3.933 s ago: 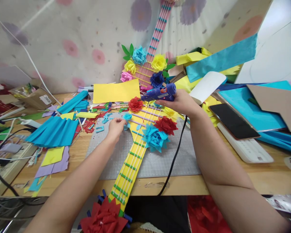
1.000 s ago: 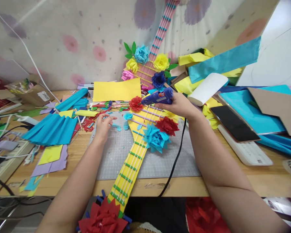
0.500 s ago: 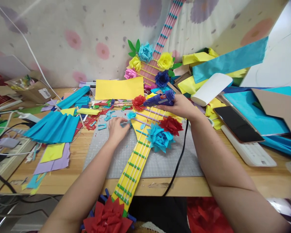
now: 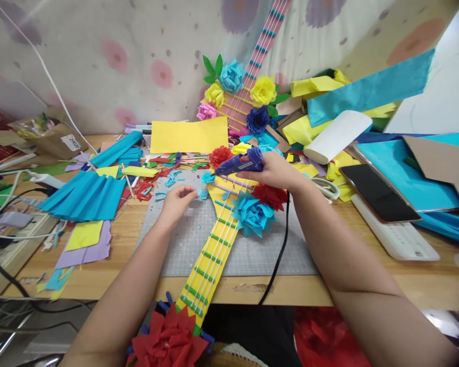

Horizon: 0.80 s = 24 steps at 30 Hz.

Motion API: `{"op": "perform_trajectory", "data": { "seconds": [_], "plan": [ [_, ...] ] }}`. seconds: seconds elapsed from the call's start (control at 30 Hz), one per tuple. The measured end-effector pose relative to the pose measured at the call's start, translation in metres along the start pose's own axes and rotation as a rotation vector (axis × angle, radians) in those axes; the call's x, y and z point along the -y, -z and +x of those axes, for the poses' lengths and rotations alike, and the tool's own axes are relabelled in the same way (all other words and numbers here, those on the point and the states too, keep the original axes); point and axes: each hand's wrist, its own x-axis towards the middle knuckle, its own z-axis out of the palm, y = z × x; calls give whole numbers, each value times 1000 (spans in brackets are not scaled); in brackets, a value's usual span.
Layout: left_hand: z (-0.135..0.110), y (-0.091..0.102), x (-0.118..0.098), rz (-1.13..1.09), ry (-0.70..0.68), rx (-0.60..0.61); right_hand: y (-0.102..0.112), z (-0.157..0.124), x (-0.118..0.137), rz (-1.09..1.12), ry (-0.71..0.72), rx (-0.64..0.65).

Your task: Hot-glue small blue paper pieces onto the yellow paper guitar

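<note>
My right hand is closed round a blue hot glue gun. The glue gun's tip points left, close to a small light-blue paper flower at the edge of a yellow paper guitar. My left hand is left of the guitar, thumb and fingers pinched together. Just beyond its fingertips shows a light-blue paper piece; whether they touch it I cannot tell. On the guitar sit a large light-blue flower, red flowers and a big red flower at the near end.
Under the guitar lies a grey cutting mat. A pink paper guitar leans at the back behind a yellow sheet. Blue crepe paper lies left, a phone right. The gun's black cord hangs over the table edge.
My right hand has moved the glue gun left and slightly down, towards the small light-blue flower. My left hand has drawn a little left, and the light-blue paper piece beside its fingertips now shows.
</note>
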Motion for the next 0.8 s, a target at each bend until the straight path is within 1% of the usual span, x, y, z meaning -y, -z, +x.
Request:
{"op": "perform_trajectory", "data": {
  "seconds": [0.13, 0.27, 0.43, 0.6, 0.8],
  "plan": [
    [-6, -3, -5, -19, 1, -2, -5, 0, 9, -68, 28, 77],
    [-5, -5, -3, -2, -34, -28, -8, 1, 15, -123, 27, 117],
    [-4, -6, 1, 26, -53, -55, -12, 1, 18, -124, 25, 135],
    [-5, -8, 1, 30, -74, -28, -15, 2, 18, -165, 25, 145],
    [-6, -9, 2, 22, -60, -11, -15, 3, 16, -196, 18, 149]
  ]
}}
